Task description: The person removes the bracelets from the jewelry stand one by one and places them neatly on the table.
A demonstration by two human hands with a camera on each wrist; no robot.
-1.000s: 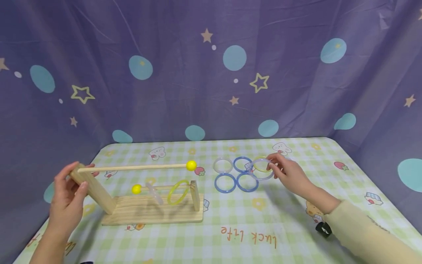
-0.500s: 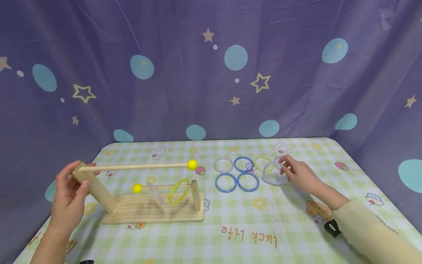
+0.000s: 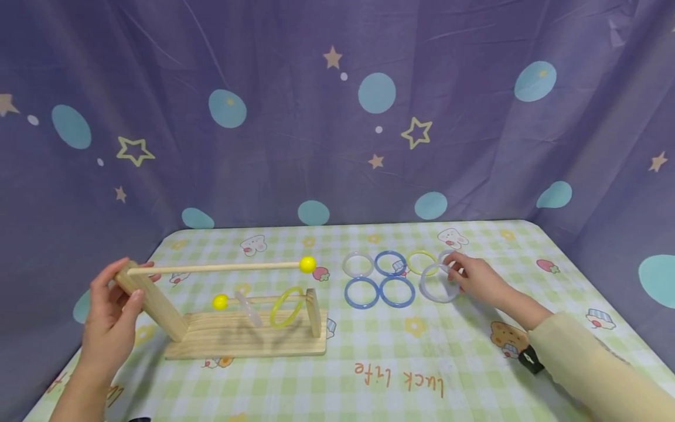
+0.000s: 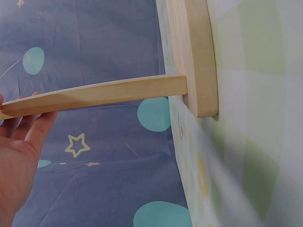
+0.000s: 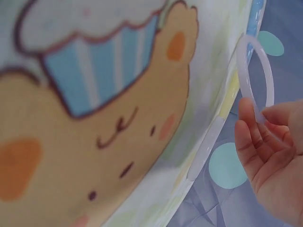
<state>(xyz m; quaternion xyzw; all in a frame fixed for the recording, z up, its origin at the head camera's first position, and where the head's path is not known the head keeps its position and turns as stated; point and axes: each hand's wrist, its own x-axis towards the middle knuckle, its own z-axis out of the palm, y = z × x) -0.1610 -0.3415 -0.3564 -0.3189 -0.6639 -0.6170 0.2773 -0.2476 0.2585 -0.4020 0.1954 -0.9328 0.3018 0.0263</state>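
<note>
My left hand point(image 3: 108, 322) grips the top of the tall post point(image 3: 153, 305) of a wooden stand point(image 3: 248, 346), thumb in front and fingers behind. In the left wrist view the fingers point(image 4: 40, 130) lie along the post. My right hand point(image 3: 480, 284) pinches a translucent pale ring point(image 3: 422, 287) between thumb and fingertips. The right wrist view shows this pale ring point(image 5: 242, 71) tilted up, raised off the cloth. On the stand's lower rod hang a whitish ring point(image 3: 248, 309) and a yellow ring point(image 3: 274, 313). The long upper rod point(image 3: 221, 268) carries no ring.
Two blue rings point(image 3: 361, 307) point(image 3: 397, 306) lie in front of a clear ring point(image 3: 358, 276), another blue ring point(image 3: 390, 275) and a yellow ring point(image 3: 422, 251). A pale ring point(image 3: 445, 253) lies partly behind my right hand. Yellow balls point(image 3: 308, 265) cap the rods. A curtain point(image 3: 337, 176) backs the checked tablecloth point(image 3: 390, 346).
My right hand has moved right with the pale ring, away from over the blue and yellow rings, and the ring has come slightly nearer. The left hand and stand stay put.
</note>
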